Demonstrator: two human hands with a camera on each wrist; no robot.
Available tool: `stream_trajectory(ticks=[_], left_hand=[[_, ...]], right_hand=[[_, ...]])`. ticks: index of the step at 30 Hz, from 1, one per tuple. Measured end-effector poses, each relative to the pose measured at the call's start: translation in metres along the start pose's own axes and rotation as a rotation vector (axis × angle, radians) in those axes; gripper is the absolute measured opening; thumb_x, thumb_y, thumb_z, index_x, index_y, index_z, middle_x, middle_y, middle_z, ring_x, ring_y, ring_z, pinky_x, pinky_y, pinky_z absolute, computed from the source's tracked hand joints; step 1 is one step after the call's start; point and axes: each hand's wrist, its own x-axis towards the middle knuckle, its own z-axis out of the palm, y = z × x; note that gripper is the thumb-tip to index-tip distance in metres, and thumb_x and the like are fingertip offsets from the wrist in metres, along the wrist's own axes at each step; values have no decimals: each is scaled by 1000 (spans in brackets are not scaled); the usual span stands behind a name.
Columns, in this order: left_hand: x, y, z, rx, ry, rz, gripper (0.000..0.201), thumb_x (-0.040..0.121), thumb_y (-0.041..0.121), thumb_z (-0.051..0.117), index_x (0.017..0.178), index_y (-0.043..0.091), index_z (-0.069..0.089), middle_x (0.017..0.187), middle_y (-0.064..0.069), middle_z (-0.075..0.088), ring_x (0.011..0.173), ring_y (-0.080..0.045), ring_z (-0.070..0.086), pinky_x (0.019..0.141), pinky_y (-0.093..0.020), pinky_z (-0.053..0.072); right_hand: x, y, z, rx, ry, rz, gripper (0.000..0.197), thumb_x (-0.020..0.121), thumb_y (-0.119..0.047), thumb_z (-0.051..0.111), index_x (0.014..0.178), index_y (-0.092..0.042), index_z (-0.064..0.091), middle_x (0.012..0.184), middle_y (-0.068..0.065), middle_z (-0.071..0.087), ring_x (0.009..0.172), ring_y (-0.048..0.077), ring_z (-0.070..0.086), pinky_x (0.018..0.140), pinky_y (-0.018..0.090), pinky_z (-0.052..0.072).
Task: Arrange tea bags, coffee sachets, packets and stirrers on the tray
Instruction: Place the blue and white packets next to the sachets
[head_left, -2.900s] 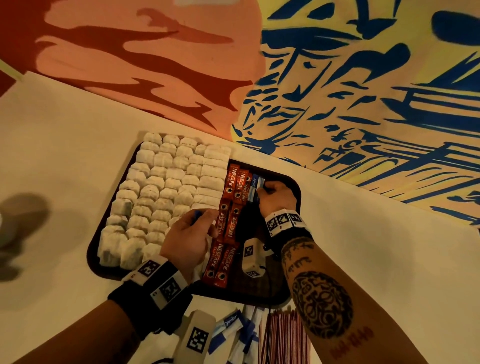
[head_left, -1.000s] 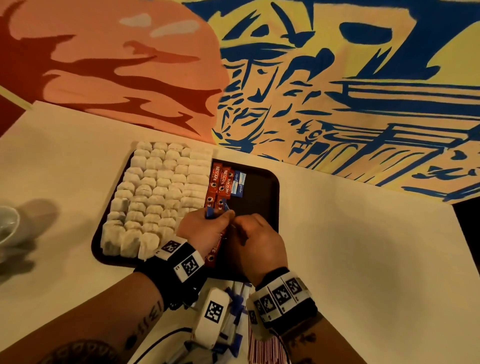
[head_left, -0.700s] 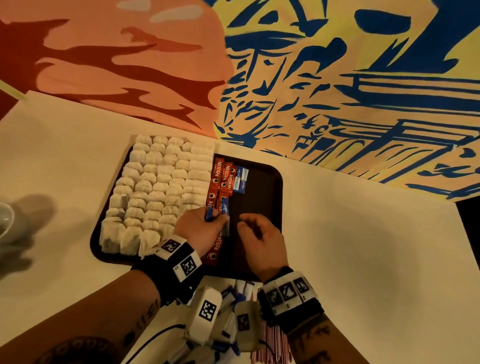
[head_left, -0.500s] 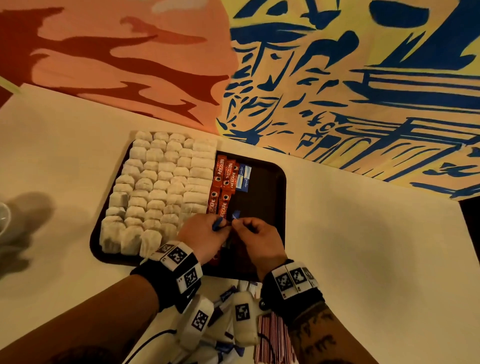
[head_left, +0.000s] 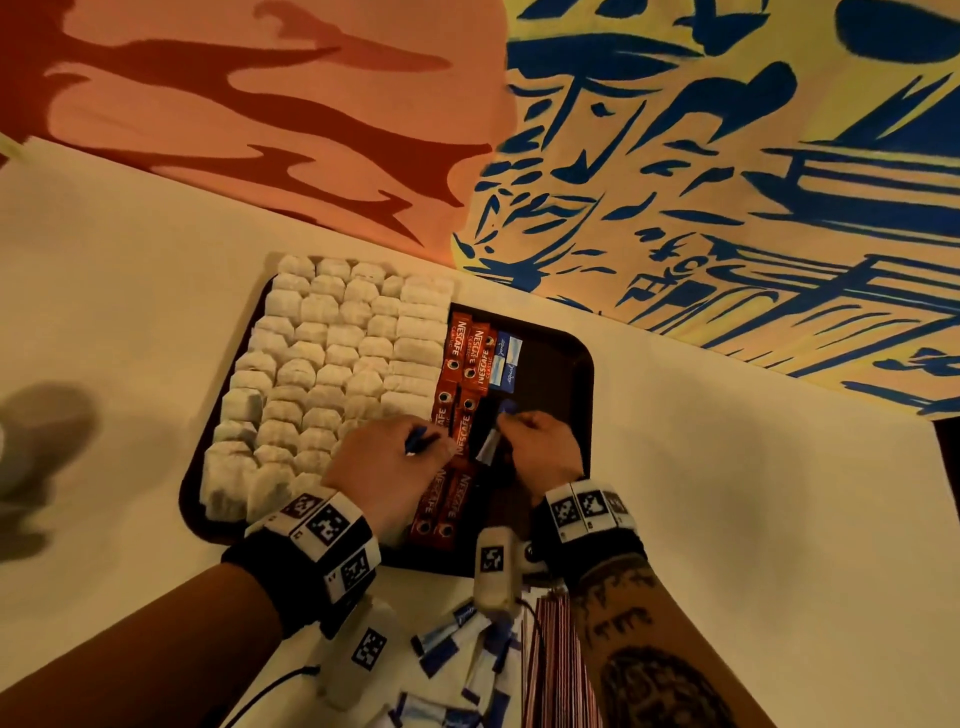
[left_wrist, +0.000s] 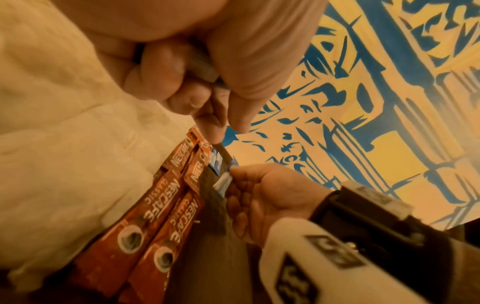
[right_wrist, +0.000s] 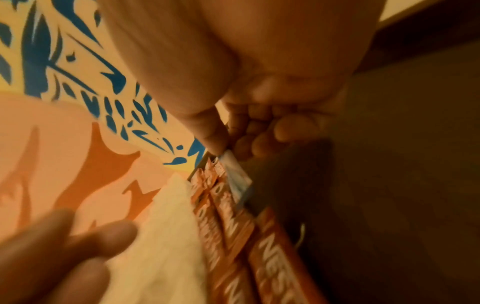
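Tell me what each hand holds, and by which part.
Right hand pinches a blue-and-white packet at its upper end. Left hand grips more blue packets; the held part is hidden.

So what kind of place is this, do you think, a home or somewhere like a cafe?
Probably a cafe or hotel refreshment station: a serving tray is packed with rows of tea bags and Nescafe sachets, with a painted mural behind the table.

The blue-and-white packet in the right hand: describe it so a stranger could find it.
Start at the dark tray, past the white tea bags and red coffee sachets. Beside those sachets the right hand pinches one blue-and-white packet, the only one lifted and tilted rather than lying flat.
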Motion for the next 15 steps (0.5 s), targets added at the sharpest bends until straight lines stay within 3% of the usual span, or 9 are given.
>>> stream_trajectory(ticks=[3, 9, 12, 15], left_hand=[[1, -3, -6, -40, 16, -2, 18, 90, 45, 63, 99, 33, 73, 101, 12, 72, 96, -7, 65, 91, -29, 51], [1, -5, -9, -79, 41, 15, 7, 92, 41, 63, 86, 39, 66, 86, 15, 69, 84, -4, 63, 76, -20, 45], [0, -7, -9, -89, 36, 9, 9, 93, 41, 62, 85, 37, 66, 78, 18, 65, 76, 2, 59, 65, -11, 38], [-1, -9, -7, -88, 26, -10, 12, 92, 44, 60, 88, 35, 67, 76, 18, 64, 74, 2, 58, 63, -12, 36]], right_hand=[[16, -7, 2, -205, 36, 7, 20, 92, -37, 65, 87, -19, 70, 85, 0, 67, 81, 18, 64, 66, 25, 44], [26, -14, 11, -313, 51, -36, 14, 90, -37, 70, 91, -22, 68, 92, -4, 62, 90, 15, 63, 77, 26, 51], [24, -17, 12, -324, 54, -43, 14, 89, -37, 70, 85, -25, 65, 94, -4, 64, 81, 10, 58, 68, 23, 48], [22, -18, 11, -322, 44, -44, 16, 89, -40, 71, 90, -24, 68, 103, -2, 69, 78, 8, 58, 63, 20, 46]])
